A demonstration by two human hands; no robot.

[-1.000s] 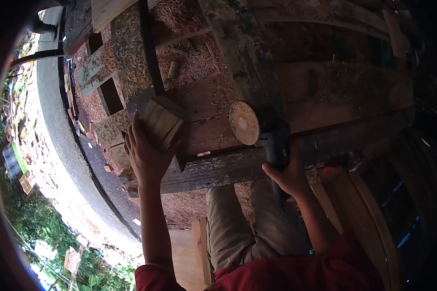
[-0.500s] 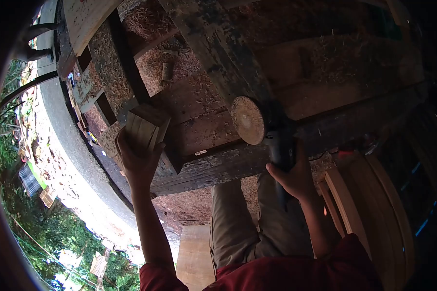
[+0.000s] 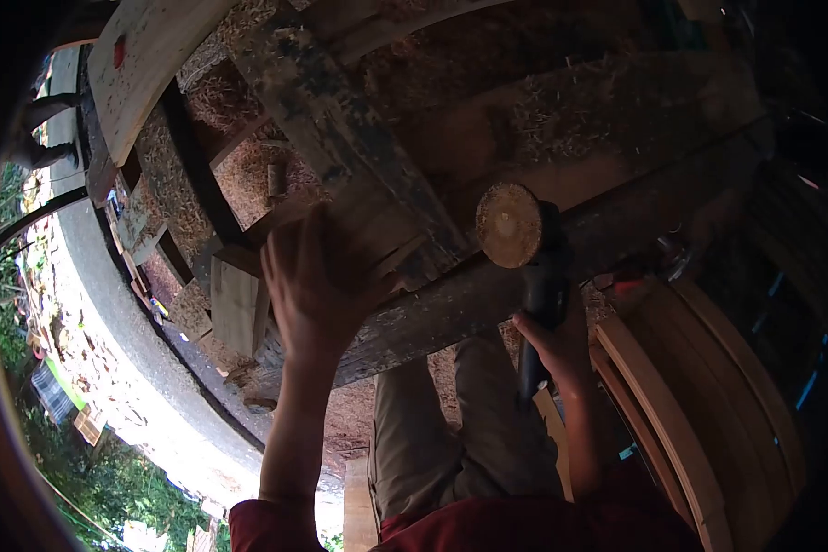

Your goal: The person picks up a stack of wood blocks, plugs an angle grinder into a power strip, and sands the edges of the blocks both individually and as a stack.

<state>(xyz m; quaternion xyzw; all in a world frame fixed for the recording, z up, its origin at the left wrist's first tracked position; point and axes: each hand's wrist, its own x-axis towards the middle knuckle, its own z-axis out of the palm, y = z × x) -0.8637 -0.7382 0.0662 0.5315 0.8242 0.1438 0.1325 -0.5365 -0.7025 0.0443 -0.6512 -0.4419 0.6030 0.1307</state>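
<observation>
My right hand (image 3: 561, 340) is wrapped around the dark body of an angle grinder (image 3: 545, 294). Its round, tan sanding disc (image 3: 509, 225) faces up toward me at the bench edge. To the left, my left hand (image 3: 313, 285) spans a shadowed piece of wood (image 3: 377, 225), fingers along its far left side and thumb near its right side. That piece overlaps a worn beam, and its underside is hidden. A pale wooden block (image 3: 236, 304) stands just left of my left wrist, apart from the fingers.
The worn dark beam (image 3: 327, 101) crosses the workbench, whose front rail (image 3: 423, 317) runs before my legs. Wood shavings (image 3: 570, 110) cover much of the bench. Curved boards (image 3: 662, 396) stand at the right; another curved board (image 3: 147, 74) lies at upper left.
My left hand has moved right from the block, which now stands beside it, and is over another piece of wood. The grinder has shifted slightly right, its disc turned more toward me.
</observation>
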